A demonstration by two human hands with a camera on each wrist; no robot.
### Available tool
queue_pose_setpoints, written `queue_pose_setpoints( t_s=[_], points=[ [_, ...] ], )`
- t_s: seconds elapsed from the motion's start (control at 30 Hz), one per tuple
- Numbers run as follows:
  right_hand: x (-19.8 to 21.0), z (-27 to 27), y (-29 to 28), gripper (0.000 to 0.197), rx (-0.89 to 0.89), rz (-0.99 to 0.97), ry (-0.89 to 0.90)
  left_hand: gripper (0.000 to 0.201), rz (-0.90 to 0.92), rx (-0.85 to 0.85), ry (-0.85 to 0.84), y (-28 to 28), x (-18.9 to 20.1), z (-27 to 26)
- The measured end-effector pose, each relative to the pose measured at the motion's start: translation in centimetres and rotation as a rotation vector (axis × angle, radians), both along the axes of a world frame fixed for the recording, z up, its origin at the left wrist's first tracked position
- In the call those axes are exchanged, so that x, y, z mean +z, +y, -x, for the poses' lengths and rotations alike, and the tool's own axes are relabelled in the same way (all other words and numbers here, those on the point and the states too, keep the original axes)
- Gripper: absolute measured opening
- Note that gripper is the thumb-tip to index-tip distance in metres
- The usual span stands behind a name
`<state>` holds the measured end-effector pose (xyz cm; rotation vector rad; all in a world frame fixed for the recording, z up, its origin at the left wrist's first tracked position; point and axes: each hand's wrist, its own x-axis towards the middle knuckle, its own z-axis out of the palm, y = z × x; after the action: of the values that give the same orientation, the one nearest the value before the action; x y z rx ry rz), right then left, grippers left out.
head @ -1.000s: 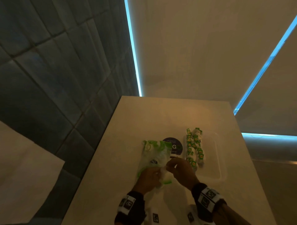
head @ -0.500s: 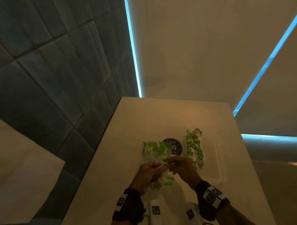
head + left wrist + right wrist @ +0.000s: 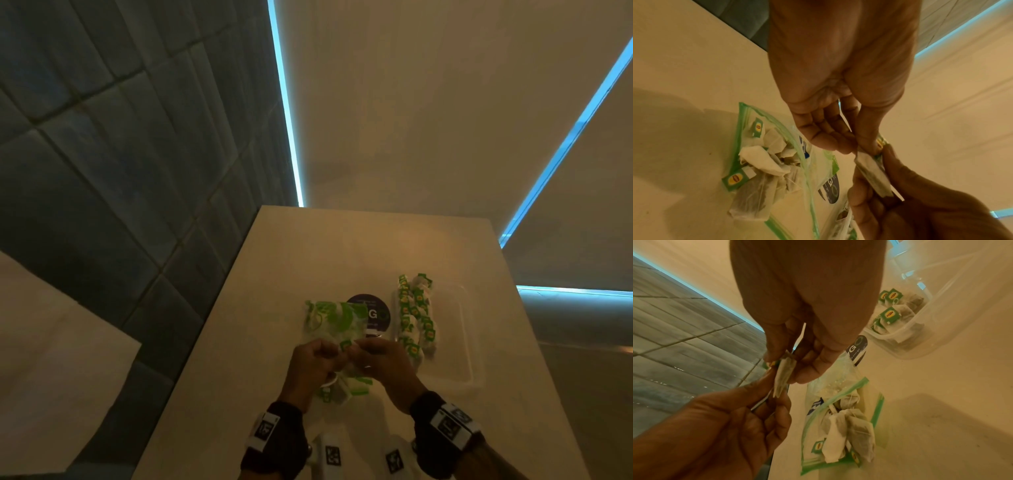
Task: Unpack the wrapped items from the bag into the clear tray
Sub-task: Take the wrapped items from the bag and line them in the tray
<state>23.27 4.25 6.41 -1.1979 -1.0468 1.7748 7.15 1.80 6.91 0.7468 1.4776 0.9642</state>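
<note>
- One tea bag (image 3: 872, 173) is pinched by both hands at once. The top end is held by the thumb and fingers of the left hand (image 3: 838, 81), and the lower part is held by the right hand (image 3: 807, 305). So both grips are closed on the same tea bag.
- The tea bag is judged to be very light, soft and thin. It could be torn if it is pulled hard. It is best taken by its paper edge or by the green tag, with a gentle pinch.
- The tea bag is held up in the air, just above the zip bag (image 3: 838, 426).
- More tea bags are seen inside the zip bag, which lies flat on the surface (image 3: 342, 246).
- The clear tray (image 3: 469, 342) is set to the right, near the hands. A row of tea bags is already laid in it.
- A dark round sticker (image 3: 375, 313) is seen between the zip bag and the clear tray.
</note>
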Motion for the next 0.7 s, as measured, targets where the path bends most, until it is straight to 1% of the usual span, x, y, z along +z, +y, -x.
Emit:
queue_pose_setpoints(
  t_s=[0.1, 0.23, 0.27, 0.3, 0.37, 0.43, 0.5, 0.53, 0.6, 0.7],
  points=[
    [0.2, 0.2, 0.0, 0.015, -0.022, 0.023, -0.022, 0.013, -0.025, -0.025, 0.077, 0.0, -0.3, 0.3],
    [-0.2, 0.2, 0.0, 0.01, -0.073, 0.001, -0.081, 0.012, -0.048, -0.077, 0.155, 0.1, -0.1, 0.1],
    [-0.4, 0.1, 0.0, 0.009, -0.089, -0.001, -0.092, 0.014, -0.052, -0.098, 0.221, 0.0, -0.1, 0.2],
    [-0.5, 0.0, 0.0, 0.009, -0.099, 0.002, -0.098, 0.013, -0.062, -0.131, 0.328, -0.2, -0.3, 0.5],
    [-0.8, -0.4, 0.0, 0.009, -0.107, 0.019, -0.101, 0.006, -0.074, -0.273, 0.571, -0.7, -1.1, 1.4],
    [-0.9, -0.9, 0.0, 0.008, -0.11, 0.034, -0.103, 0.015, -0.01, -0.449, 0.753, -1.6, -2.3, 2.3],
    [-0.9, -1.1, 0.0, 0.009, -0.108, 0.041, -0.102, 0.03, 0.046, -0.606, 0.928, -2.8, -4.1, 2.6],
    [-0.9, -1.1, -0.1, 0.009, -0.105, 0.043, -0.1, 0.039, 0.037, -0.625, 0.966, -3.4, -4.9, 2.6],
    [-0.8, -1.2, -0.1, 0.009, -0.102, 0.043, -0.101, 0.05, -0.022, -0.598, 0.995, -4.1, -5.9, 2.3],
    [-0.9, -1.3, -0.1, 0.009, -0.095, 0.049, -0.124, 0.056, -0.093, -0.602, 1.029, -3.8, -6.5, 1.7]
  ],
)
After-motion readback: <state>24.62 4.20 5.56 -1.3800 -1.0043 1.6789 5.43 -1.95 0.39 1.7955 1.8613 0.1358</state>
